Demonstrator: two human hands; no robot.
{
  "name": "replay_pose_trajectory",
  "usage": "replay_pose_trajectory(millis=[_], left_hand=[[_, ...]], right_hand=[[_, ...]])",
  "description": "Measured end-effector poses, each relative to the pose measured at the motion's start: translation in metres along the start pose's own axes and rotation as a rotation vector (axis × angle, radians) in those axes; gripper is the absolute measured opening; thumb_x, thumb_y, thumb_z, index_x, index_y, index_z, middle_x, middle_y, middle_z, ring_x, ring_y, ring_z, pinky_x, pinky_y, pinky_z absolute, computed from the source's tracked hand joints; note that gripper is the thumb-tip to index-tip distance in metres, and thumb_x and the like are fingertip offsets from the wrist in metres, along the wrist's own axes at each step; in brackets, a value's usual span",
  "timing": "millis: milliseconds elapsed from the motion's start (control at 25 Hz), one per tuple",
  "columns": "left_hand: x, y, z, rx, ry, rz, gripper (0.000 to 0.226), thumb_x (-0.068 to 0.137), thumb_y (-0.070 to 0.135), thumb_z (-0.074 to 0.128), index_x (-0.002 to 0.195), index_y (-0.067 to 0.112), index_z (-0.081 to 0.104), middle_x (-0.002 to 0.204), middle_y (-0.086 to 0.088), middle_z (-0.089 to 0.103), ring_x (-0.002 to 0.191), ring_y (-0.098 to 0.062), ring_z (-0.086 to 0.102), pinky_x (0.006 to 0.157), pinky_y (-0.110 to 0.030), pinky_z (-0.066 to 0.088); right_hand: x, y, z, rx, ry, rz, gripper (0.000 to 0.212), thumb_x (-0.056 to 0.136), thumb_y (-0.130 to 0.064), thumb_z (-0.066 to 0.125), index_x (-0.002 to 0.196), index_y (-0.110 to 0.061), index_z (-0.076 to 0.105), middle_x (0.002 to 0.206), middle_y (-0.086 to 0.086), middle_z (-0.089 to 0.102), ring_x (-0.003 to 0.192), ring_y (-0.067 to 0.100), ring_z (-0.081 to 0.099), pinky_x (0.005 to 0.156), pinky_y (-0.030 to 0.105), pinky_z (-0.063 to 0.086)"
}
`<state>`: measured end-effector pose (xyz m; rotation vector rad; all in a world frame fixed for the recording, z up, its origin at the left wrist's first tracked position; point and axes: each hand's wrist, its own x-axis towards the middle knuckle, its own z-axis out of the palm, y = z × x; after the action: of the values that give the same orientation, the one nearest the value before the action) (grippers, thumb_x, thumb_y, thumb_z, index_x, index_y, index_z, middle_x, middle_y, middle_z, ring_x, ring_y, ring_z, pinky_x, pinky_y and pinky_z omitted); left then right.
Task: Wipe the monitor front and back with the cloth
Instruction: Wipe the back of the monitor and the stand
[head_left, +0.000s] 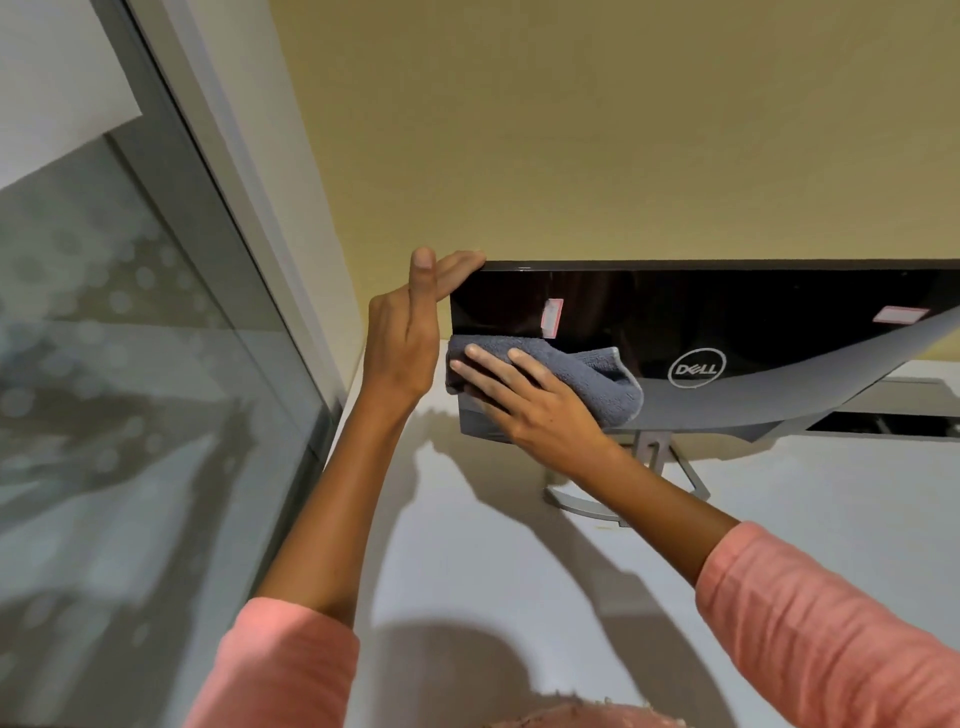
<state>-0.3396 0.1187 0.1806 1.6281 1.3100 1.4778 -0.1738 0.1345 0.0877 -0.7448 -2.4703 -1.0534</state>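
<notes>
Fingers of the right hand (524, 400) lie spread and nearly flat on the grey cloth (582, 379), pressing it against the monitor (701, 332) near its lower left corner; nothing is gripped, the palm simply bears down on the fabric. At about ten o'clock from it, the left hand (410, 332) steadies the monitor's upper left corner, fingers straight, their tips laid along the top edge and the thumb standing free, so this hand too is released rather than clenched. The monitor shows its glossy black back, with a Dell logo (696, 369) at three o'clock from the cloth and two pale stickers, one (552, 314) just above the cloth and another (901, 314) far toward the right edge. Its silver stand (649, 467) rests on the white desk (493, 571) at five o'clock from the right hand, partly hidden by the right forearm. Both arms wear pink sleeves (831, 634) pushed up the forearm. A yellowish wall (623, 130) rises beyond the monitor at twelve o'clock, and a frosted glass partition (130, 389) with a grey frame fills the nine o'clock side.
</notes>
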Motion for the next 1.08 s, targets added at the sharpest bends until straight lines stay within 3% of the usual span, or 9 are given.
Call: replay_pose_trajectory(millis=[160, 320, 520, 680, 760, 880, 960, 1000, 1080], left_hand=[[-0.003, -0.001, 0.002, 0.039, 0.023, 0.015, 0.059, 0.101, 0.041, 0.012, 0.115, 0.026, 0.068, 0.122, 0.015, 0.061, 0.120, 0.012, 0.046, 0.101, -0.002, 0.025], [-0.004, 0.002, 0.006, 0.091, 0.049, 0.038, 0.058, 0.102, 0.038, 0.014, 0.116, 0.024, 0.068, 0.122, 0.015, 0.061, 0.123, 0.006, 0.047, 0.100, 0.000, 0.025], [-0.010, 0.005, 0.016, 0.163, 0.113, 0.088, 0.055, 0.103, 0.033, 0.015, 0.119, 0.020, 0.066, 0.120, 0.021, 0.057, 0.122, 0.008, 0.046, 0.102, -0.004, 0.027], [-0.012, 0.008, 0.020, 0.235, 0.146, 0.130, 0.052, 0.103, 0.031, 0.018, 0.122, 0.014, 0.064, 0.121, 0.018, 0.056, 0.125, 0.003, 0.044, 0.114, -0.034, 0.028], [-0.013, 0.012, 0.023, 0.288, 0.167, 0.142, 0.050, 0.104, 0.029, 0.020, 0.122, 0.013, 0.063, 0.122, 0.015, 0.056, 0.127, -0.002, 0.043, 0.114, -0.040, 0.028], [-0.013, 0.014, 0.029, 0.363, 0.198, 0.141, 0.046, 0.103, 0.028, 0.024, 0.124, 0.009, 0.061, 0.129, -0.001, 0.060, 0.133, -0.014, 0.042, 0.118, -0.029, 0.019], [-0.014, 0.014, 0.032, 0.451, 0.190, 0.124, 0.045, 0.103, 0.030, 0.028, 0.127, 0.008, 0.058, 0.133, -0.006, 0.057, 0.137, -0.019, 0.038, 0.117, -0.017, 0.011], [-0.014, 0.016, 0.034, 0.507, 0.182, 0.117, 0.044, 0.102, 0.032, 0.031, 0.129, 0.008, 0.057, 0.135, -0.006, 0.055, 0.139, -0.020, 0.035, 0.116, -0.016, 0.009], [-0.013, 0.020, 0.042, 0.610, 0.151, 0.161, 0.042, 0.102, 0.031, 0.035, 0.129, 0.006, 0.056, 0.136, -0.008, 0.054, 0.140, -0.023, 0.032, 0.119, -0.026, 0.009]], right_hand=[[-0.061, 0.017, 0.002, -0.097, -0.115, -0.052, 0.040, 0.096, -0.018, 0.052, 0.136, -0.013, 0.052, 0.152, 0.004, 0.034, 0.141, 0.025, 0.031, 0.114, 0.042, 0.027], [-0.113, 0.051, -0.012, -0.107, -0.163, -0.016, 0.045, 0.102, -0.005, 0.023, 0.138, -0.013, 0.048, 0.153, 0.006, 0.029, 0.141, 0.028, 0.030, 0.113, 0.046, 0.021], [-0.098, 0.076, -0.030, -0.092, -0.048, 0.236, 0.051, 0.096, 0.005, 0.032, 0.141, -0.014, 0.045, 0.151, 0.010, 0.035, 0.140, 0.033, 0.029, 0.112, 0.051, 0.025], [-0.057, 0.054, -0.026, -0.018, -0.004, 0.272, 0.058, 0.092, 0.009, 0.027, 0.142, -0.016, 0.043, 0.152, 0.008, 0.034, 0.142, 0.031, 0.026, 0.113, 0.049, 0.020], [-0.058, 0.045, -0.017, -0.022, -0.025, 0.203, 0.056, 0.092, 0.004, 0.035, 0.143, -0.017, 0.041, 0.153, 0.006, 0.033, 0.143, 0.029, 0.026, 0.114, 0.048, 0.020], [-0.085, 0.041, -0.009, -0.054, -0.111, 0.094, 0.056, 0.089, -0.004, 0.051, 0.142, -0.017, 0.042, 0.153, 0.005, 0.033, 0.142, 0.026, 0.028, 0.114, 0.047, 0.025], [-0.114, 0.043, -0.008, -0.073, -0.167, 0.075, 0.054, 0.089, -0.005, 0.052, 0.141, -0.017, 0.045, 0.152, 0.005, 0.035, 0.141, 0.025, 0.030, 0.113, 0.046, 0.026], [-0.129, 0.047, -0.009, -0.073, -0.179, 0.093, 0.051, 0.091, -0.004, 0.049, 0.140, -0.016, 0.047, 0.151, 0.004, 0.036, 0.140, 0.025, 0.031, 0.113, 0.047, 0.026], [-0.154, 0.058, -0.016, -0.066, -0.182, 0.173, 0.047, 0.093, -0.001, 0.044, 0.137, -0.015, 0.050, 0.149, 0.005, 0.040, 0.139, 0.027, 0.032, 0.111, 0.047, 0.026]])
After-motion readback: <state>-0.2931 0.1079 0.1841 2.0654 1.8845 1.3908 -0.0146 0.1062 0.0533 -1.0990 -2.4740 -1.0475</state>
